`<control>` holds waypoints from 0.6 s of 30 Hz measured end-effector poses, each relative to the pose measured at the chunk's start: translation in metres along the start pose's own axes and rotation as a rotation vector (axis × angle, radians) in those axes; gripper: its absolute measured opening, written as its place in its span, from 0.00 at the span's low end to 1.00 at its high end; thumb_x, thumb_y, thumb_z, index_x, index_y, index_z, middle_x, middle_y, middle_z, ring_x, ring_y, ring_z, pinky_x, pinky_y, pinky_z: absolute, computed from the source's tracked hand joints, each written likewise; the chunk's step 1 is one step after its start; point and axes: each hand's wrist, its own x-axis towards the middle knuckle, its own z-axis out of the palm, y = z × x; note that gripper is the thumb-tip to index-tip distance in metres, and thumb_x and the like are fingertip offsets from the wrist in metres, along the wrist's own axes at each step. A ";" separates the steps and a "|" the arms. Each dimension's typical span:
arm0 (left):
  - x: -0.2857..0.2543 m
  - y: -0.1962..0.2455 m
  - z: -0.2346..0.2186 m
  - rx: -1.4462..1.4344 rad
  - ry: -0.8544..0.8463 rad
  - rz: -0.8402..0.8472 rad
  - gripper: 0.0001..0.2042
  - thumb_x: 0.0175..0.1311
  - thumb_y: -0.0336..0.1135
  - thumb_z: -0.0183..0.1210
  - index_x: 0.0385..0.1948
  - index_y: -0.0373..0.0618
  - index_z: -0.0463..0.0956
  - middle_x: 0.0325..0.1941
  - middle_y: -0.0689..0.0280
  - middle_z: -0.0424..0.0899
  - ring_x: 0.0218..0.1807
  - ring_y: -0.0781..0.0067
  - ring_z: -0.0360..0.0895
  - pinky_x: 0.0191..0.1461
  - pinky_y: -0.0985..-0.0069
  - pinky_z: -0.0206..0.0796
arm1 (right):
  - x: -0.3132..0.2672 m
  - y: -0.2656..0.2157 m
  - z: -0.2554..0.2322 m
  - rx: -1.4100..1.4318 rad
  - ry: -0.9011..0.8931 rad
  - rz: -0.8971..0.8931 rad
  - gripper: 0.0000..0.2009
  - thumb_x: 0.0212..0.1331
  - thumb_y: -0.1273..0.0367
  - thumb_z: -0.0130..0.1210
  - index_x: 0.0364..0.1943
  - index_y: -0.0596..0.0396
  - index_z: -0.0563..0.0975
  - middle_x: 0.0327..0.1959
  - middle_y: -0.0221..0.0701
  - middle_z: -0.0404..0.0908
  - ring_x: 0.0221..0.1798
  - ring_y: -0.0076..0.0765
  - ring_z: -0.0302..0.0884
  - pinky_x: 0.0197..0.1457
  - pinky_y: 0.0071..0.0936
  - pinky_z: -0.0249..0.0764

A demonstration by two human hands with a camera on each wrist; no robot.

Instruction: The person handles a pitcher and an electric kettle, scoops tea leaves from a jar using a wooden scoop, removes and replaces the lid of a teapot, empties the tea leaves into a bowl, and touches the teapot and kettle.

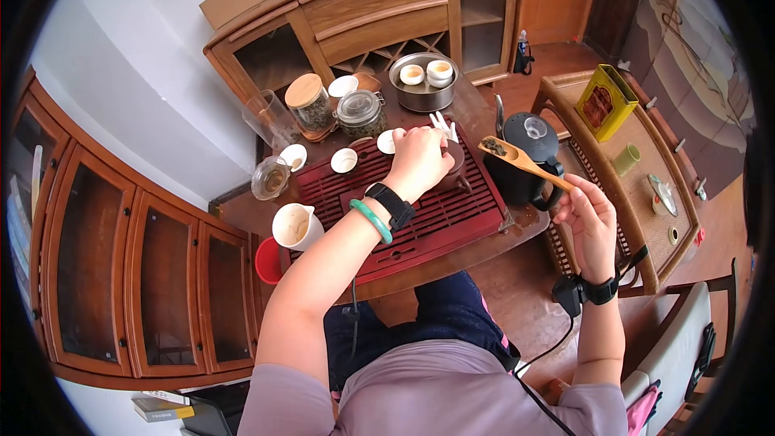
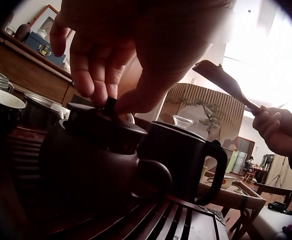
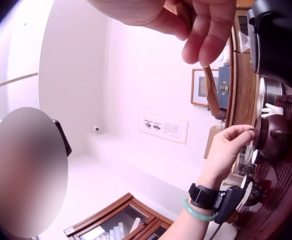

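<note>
1. On the red tea tray (image 1: 452, 222), my left hand (image 1: 417, 160) reaches down over the dark clay teapot (image 2: 93, 160) and pinches its lid knob (image 2: 109, 104) between thumb and fingertips (image 2: 98, 85); the lid (image 2: 106, 125) seems to be on the pot or barely raised, I cannot tell which.
2. My right hand (image 1: 592, 222) grips the handle end of a wooden scoop (image 1: 521, 160), holding it roughly level above the surface so the heap of dry tea leaves (image 1: 494, 146) in its bowl stays put.
3. That scoop hangs over the black kettle (image 1: 529, 157), just right of the teapot, with its loaded end pointing toward the pot.
4. Around the pot stand small white cups (image 1: 345, 161) along the tray's far edge and a white pitcher (image 1: 292, 226) at its near left corner, all close enough to reach from my seat.
5. Two glass jars (image 1: 360, 113) of tea sit behind the tray, beside a steel bowl (image 1: 423, 85) holding two more cups.
6. A yellow tin (image 1: 605, 101) lies on the side table to my right, well apart from the tray.
</note>
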 end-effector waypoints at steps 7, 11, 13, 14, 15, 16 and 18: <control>-0.001 -0.002 0.002 0.010 -0.010 -0.016 0.06 0.41 0.33 0.61 0.21 0.44 0.76 0.21 0.65 0.79 0.29 0.63 0.77 0.42 0.67 0.55 | -0.001 0.002 0.000 0.008 -0.002 -0.003 0.12 0.64 0.72 0.46 0.48 0.65 0.72 0.30 0.31 0.75 0.28 0.21 0.73 0.36 0.19 0.74; -0.004 -0.004 0.007 -0.010 -0.012 -0.015 0.06 0.41 0.33 0.60 0.21 0.44 0.76 0.20 0.65 0.79 0.29 0.63 0.77 0.43 0.66 0.56 | -0.002 0.002 0.000 0.012 -0.004 0.003 0.13 0.64 0.72 0.46 0.48 0.65 0.72 0.30 0.31 0.75 0.28 0.21 0.73 0.35 0.19 0.74; -0.004 -0.005 0.008 -0.005 -0.010 -0.012 0.06 0.42 0.33 0.61 0.22 0.44 0.77 0.21 0.65 0.79 0.29 0.63 0.77 0.43 0.65 0.56 | -0.003 0.002 0.000 0.005 -0.001 0.002 0.13 0.64 0.72 0.47 0.48 0.65 0.72 0.30 0.31 0.75 0.28 0.21 0.73 0.35 0.19 0.74; -0.004 -0.005 0.008 0.001 -0.007 -0.010 0.06 0.42 0.33 0.61 0.22 0.44 0.77 0.21 0.65 0.79 0.29 0.63 0.77 0.43 0.65 0.57 | -0.003 0.003 0.000 0.004 -0.001 0.002 0.13 0.64 0.72 0.47 0.48 0.65 0.72 0.30 0.31 0.75 0.28 0.21 0.73 0.35 0.19 0.74; -0.005 -0.005 0.009 0.001 -0.007 -0.011 0.06 0.42 0.33 0.61 0.22 0.44 0.77 0.21 0.65 0.79 0.29 0.63 0.77 0.43 0.65 0.57 | -0.003 0.003 -0.001 0.007 0.001 0.002 0.13 0.64 0.72 0.47 0.48 0.65 0.72 0.30 0.31 0.75 0.28 0.21 0.73 0.35 0.19 0.74; -0.006 -0.006 0.008 0.008 -0.026 -0.010 0.07 0.43 0.34 0.61 0.25 0.44 0.78 0.23 0.65 0.79 0.31 0.63 0.77 0.44 0.65 0.56 | -0.003 0.003 -0.001 0.009 0.003 0.002 0.13 0.63 0.72 0.47 0.48 0.65 0.72 0.30 0.31 0.75 0.28 0.21 0.73 0.35 0.19 0.74; -0.008 0.000 -0.003 0.015 -0.042 -0.010 0.09 0.45 0.35 0.61 0.28 0.44 0.79 0.25 0.64 0.80 0.34 0.64 0.77 0.45 0.65 0.55 | -0.003 0.003 -0.001 0.012 0.003 0.007 0.13 0.63 0.72 0.47 0.48 0.65 0.72 0.30 0.31 0.75 0.28 0.21 0.73 0.35 0.19 0.74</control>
